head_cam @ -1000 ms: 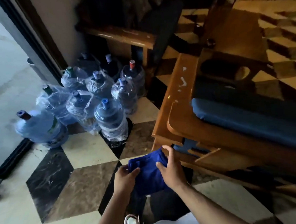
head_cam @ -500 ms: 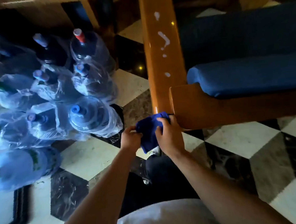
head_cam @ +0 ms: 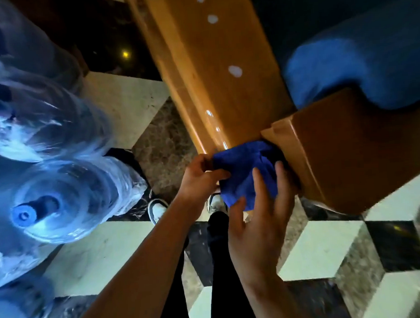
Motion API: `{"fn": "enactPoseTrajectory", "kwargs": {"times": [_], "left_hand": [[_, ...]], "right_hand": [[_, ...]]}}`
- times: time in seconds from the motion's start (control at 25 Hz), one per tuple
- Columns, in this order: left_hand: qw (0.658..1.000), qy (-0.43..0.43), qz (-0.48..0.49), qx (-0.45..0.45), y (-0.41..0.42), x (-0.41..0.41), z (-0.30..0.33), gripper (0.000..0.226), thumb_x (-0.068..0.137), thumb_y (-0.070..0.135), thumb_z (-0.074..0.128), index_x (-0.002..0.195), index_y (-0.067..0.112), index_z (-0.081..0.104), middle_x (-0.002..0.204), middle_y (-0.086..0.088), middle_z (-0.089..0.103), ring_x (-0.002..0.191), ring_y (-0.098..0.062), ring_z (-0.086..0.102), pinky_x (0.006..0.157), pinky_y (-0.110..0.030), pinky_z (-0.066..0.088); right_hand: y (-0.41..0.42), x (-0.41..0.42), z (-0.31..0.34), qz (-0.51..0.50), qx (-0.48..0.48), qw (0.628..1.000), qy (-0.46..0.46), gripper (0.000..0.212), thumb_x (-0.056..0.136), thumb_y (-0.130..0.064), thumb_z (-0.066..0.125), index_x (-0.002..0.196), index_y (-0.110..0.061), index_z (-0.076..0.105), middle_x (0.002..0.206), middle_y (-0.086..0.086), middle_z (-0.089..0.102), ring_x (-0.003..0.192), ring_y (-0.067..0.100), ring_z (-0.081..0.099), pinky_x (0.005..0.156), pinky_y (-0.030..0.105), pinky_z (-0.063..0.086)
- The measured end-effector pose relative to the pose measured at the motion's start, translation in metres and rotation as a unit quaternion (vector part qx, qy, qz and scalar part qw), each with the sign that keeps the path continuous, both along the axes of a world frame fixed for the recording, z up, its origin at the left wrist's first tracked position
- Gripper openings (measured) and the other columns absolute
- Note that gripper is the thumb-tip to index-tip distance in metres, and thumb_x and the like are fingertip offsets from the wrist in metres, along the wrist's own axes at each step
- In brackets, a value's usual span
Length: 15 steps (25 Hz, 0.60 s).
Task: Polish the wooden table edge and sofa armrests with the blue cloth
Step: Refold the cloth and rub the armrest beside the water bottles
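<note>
We see the blue cloth (head_cam: 243, 171) bunched at the near end of the wooden armrest (head_cam: 214, 68), wedged against the front rail (head_cam: 350, 156) corner. The armrest's long axis runs away from us, slightly left; white spots dot its top. The cloth has no clear long axis, just crumpled. Left hand (head_cam: 200, 177) is curled, pinching the cloth's left edge between thumb and fingers. Right hand (head_cam: 258, 219) is mostly open, fingers spread and pointing toward the armrest, fingertips pressing on the cloth, thumb under its near edge. Blue cushion (head_cam: 359, 61) sits right of the armrest. Water jugs (head_cam: 55, 198) stand left of the armrest on the checkered floor (head_cam: 318, 245). No readable writing.
</note>
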<state>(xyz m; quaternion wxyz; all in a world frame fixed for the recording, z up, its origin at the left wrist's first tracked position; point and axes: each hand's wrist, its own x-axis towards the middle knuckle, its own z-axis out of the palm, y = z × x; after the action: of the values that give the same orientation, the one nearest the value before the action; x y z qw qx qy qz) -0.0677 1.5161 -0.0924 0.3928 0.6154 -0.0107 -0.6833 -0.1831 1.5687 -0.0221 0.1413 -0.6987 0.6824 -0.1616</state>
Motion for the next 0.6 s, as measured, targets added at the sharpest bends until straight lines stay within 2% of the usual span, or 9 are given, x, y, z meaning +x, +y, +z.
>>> {"fn": "enactPoseTrajectory", "kwargs": {"times": [0.08,0.16,0.2,0.32,0.36,0.44,0.52,0.56,0.6], "left_hand": [[1.000,0.020,0.011,-0.005,-0.009,0.009,-0.005,0.042,0.071,-0.019,0.063,0.106,0.004,0.057,0.088,-0.008,0.068,0.070,-0.015,0.072,0.052,-0.024,0.054],[0.999,0.033,0.006,-0.004,-0.026,0.015,-0.003,0.057,0.059,-0.016,0.060,0.113,0.003,0.057,0.092,-0.010,0.067,0.080,-0.023,0.068,0.062,-0.031,0.054],[0.999,0.042,0.000,-0.008,-0.036,0.019,0.001,0.057,0.057,-0.013,0.057,0.111,0.004,0.060,0.091,-0.011,0.067,0.080,-0.025,0.065,0.064,-0.034,0.052],[0.998,0.069,0.006,0.009,-0.076,0.035,0.017,0.018,0.066,-0.004,0.058,0.070,0.013,0.060,0.064,-0.004,0.059,0.064,-0.019,0.055,0.057,-0.028,0.043],[0.997,0.080,0.016,0.015,-0.089,0.042,0.021,0.019,0.071,0.001,0.060,0.061,0.017,0.057,0.058,-0.001,0.056,0.059,-0.017,0.053,0.056,-0.027,0.042],[0.993,0.103,0.044,0.021,-0.110,0.060,0.021,0.026,0.078,0.009,0.061,0.055,0.021,0.056,0.058,0.000,0.053,0.057,-0.016,0.050,0.059,-0.028,0.041],[0.989,0.124,0.069,0.029,-0.129,0.080,0.021,0.013,0.083,0.022,0.061,0.071,0.018,0.065,0.073,-0.003,0.062,0.069,-0.020,0.057,0.067,-0.030,0.047],[0.988,0.130,0.079,0.032,-0.136,0.090,0.021,0.017,0.084,0.030,0.062,0.087,0.014,0.069,0.086,-0.006,0.069,0.080,-0.024,0.064,0.075,-0.033,0.053],[0.987,0.133,0.079,0.034,-0.141,0.099,0.020,0.034,0.083,0.038,0.064,0.103,0.011,0.071,0.100,-0.009,0.073,0.093,-0.028,0.068,0.085,-0.041,0.056]], "right_hand": [[-0.012,0.006,-0.014,0.008,0.009,1.000,0.012,0.048,0.100,-0.023,0.057,0.146,-0.011,0.052,0.165,0.008,0.034,0.155,0.028,0.024,0.118,0.056,0.036],[-0.033,0.013,-0.027,0.010,0.056,0.995,0.088,0.059,0.104,-0.039,0.049,0.154,-0.008,0.041,0.166,0.011,0.032,0.153,0.032,0.028,0.122,0.053,0.031],[-0.041,0.015,-0.033,0.024,0.066,0.988,0.136,0.065,0.105,-0.045,0.047,0.158,-0.009,0.035,0.168,0.012,0.028,0.152,0.034,0.027,0.123,0.051,0.028],[-0.065,0.014,-0.047,0.105,0.042,0.972,0.205,0.071,0.105,-0.048,0.048,0.161,-0.011,0.025,0.170,0.012,0.019,0.153,0.037,0.024,0.124,0.051,0.025],[-0.074,0.015,-0.051,0.122,0.031,0.971,0.205,0.071,0.106,-0.049,0.046,0.161,-0.012,0.024,0.171,0.012,0.018,0.153,0.037,0.023,0.124,0.050,0.025],[-0.098,0.031,-0.055,0.126,0.018,0.971,0.202,0.071,0.104,-0.053,0.044,0.161,-0.015,0.024,0.170,0.012,0.019,0.153,0.038,0.023,0.124,0.049,0.025],[-0.146,0.060,-0.056,0.093,0.018,0.977,0.191,0.076,0.099,-0.061,0.041,0.161,-0.021,0.025,0.170,0.015,0.019,0.154,0.039,0.020,0.125,0.053,0.019],[-0.178,0.077,-0.055,0.071,0.029,0.981,0.179,0.079,0.097,-0.067,0.038,0.162,-0.025,0.023,0.170,0.016,0.015,0.156,0.041,0.015,0.125,0.056,0.014],[-0.214,0.090,-0.052,0.042,0.056,0.984,0.164,0.080,0.096,-0.071,0.032,0.162,-0.029,0.021,0.171,0.017,0.011,0.157,0.041,0.009,0.125,0.059,0.009]]}}
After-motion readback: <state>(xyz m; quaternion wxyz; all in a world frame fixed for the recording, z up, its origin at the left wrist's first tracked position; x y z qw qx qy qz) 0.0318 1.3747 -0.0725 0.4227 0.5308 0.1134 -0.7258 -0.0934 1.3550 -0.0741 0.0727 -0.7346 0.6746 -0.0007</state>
